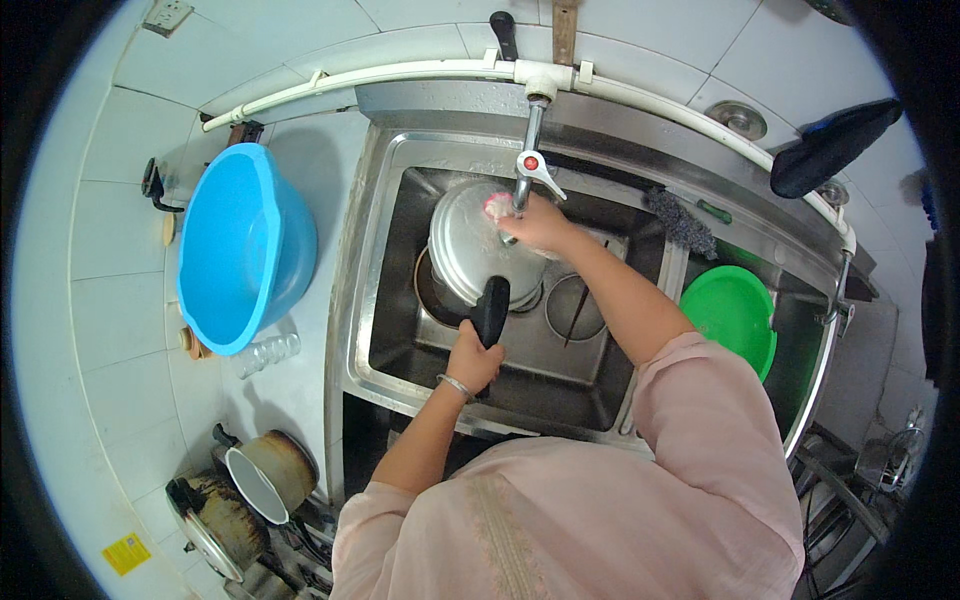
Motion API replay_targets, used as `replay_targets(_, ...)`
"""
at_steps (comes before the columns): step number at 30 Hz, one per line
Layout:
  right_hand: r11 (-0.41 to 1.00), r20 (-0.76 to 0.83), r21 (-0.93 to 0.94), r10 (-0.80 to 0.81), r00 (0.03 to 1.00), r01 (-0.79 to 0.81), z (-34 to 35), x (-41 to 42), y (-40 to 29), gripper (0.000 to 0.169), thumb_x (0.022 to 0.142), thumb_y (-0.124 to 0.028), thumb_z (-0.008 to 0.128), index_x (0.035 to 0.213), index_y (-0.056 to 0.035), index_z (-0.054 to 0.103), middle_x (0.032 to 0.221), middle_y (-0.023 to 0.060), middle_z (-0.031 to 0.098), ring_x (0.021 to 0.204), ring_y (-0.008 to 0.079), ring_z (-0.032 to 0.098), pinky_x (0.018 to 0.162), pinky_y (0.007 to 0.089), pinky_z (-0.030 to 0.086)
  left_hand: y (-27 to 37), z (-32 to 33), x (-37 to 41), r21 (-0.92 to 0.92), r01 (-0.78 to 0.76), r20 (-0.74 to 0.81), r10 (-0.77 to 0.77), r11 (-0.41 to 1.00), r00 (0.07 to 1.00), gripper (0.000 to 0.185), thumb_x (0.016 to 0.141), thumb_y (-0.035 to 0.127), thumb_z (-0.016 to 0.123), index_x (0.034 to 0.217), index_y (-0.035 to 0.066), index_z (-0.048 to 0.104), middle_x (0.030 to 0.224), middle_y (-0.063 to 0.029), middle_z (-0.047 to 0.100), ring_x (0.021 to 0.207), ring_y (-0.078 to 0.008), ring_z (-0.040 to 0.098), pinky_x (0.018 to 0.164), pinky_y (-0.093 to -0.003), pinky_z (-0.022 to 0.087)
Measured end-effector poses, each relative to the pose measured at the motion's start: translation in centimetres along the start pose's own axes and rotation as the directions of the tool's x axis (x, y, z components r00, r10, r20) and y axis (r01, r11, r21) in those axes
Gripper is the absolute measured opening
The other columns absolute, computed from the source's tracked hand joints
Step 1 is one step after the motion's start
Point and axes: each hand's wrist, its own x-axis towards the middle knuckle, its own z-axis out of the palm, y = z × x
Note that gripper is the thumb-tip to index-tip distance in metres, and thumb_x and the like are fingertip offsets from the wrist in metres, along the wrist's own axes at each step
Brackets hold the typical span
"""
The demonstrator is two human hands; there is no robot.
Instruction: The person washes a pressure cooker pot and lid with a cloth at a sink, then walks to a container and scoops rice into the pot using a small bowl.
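My left hand (474,358) grips the black handle (490,311) of a silver pressure cooker lid (465,240). The lid is tilted over the left basin of a steel sink (540,382); whether a pot body is under it I cannot tell. My right hand (541,225) presses a white and pink scrubbing cloth or pad (497,208) on the lid's top, close to a small metal fitting (508,238). Directly above this hand is the spout of a metal tap (521,193) with a red-centred lever. Part of the pad is hidden by my fingers.
Beneath the lid, a brown-rimmed pan (429,289) and a round metal vessel (574,307) lie in the basin. A green plastic basin (731,319) occupies the right basin. Grey scrubbing mesh (681,223) hangs over the divider. At left are a blue tub (247,247) and used pots (274,472).
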Motion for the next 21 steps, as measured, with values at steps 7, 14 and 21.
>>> replay_targets(7,0.917,-0.090,-0.158,-0.383,0.919,0.366,1.3,-1.7,-1.0,0.030,0.072,-0.031,0.063,0.092,-0.0087,0.066,0.090,0.0198,0.063,0.084,0.0369,0.061,0.073,0.0434,0.048,-0.8,0.6,0.3,0.023,-0.054,-0.019,0.054,0.998,0.998,0.031,0.075,0.006,0.059,0.091,0.001,0.034,0.059,-0.0078,0.052,0.046,-0.0160,0.054,0.041,-0.0308,0.044)
replay_targets(14,0.933,-0.012,0.348,0.097,0.995,-0.087,1.5,-2.3,-1.7,0.031,0.079,-0.037,0.065,0.089,-0.0078,0.068,0.062,0.0093,0.061,0.058,0.0229,0.060,0.059,0.0337,0.048,0.4,1.2,-0.7,-0.149,0.028,-0.056,-0.037,0.988,0.998,0.028,0.075,0.004,0.059,0.090,-0.001,0.035,0.063,-0.0109,0.052,0.047,-0.0174,0.054,0.043,-0.0319,0.046)
replay_targets(21,0.886,-0.195,0.404,-0.159,0.968,0.227,7.5,-6.5,-2.9,0.029,0.082,-0.029,0.066,0.083,-0.0003,0.065,0.068,0.0035,0.058,0.065,0.0148,0.053,0.062,0.0312,0.044,0.5,0.0,0.4,-0.101,0.008,-0.079,-0.016,0.995,0.997,0.030,0.076,0.005,0.059,0.088,-0.001,0.033,0.063,-0.0112,0.052,0.047,-0.0167,0.054,0.042,-0.0304,0.045)
